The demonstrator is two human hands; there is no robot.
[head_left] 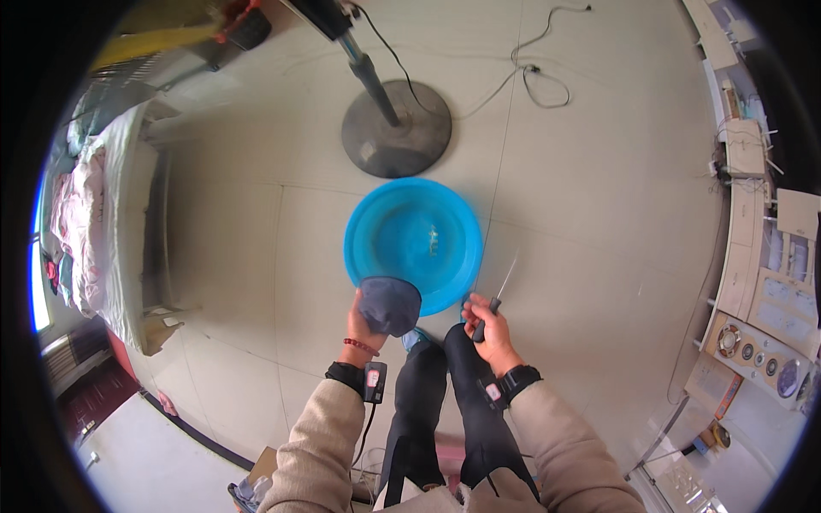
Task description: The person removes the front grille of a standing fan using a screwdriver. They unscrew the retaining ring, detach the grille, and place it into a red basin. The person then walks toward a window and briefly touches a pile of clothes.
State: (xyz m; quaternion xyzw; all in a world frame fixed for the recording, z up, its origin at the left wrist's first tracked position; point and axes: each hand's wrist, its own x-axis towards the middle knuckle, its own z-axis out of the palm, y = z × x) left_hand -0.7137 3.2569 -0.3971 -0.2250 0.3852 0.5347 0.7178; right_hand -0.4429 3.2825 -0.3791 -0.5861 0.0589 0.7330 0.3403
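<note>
My left hand [359, 322] is closed on a dark navy, rounded thing [390, 306] that looks like a cap or a cloth cover. It is held over the near left rim of a blue plastic basin [359, 201] on the floor. My right hand [494, 335], just right of the basin's near edge, grips the black handle of a screwdriver [487, 321]. Its thin metal shaft points up and to the right, away from the basin. A small dark piece [466, 301] shows at my right fingertips; its kind I cannot make out. Pale marks show inside the basin.
Beyond the basin stands a round grey stand base [398, 141] with a pole [374, 90]. A dark cable [513, 73] trails over the tiled floor [599, 162]. At left is a bed [128, 222]; cabinets [742, 231] line the right side. My legs [415, 402] are below the basin.
</note>
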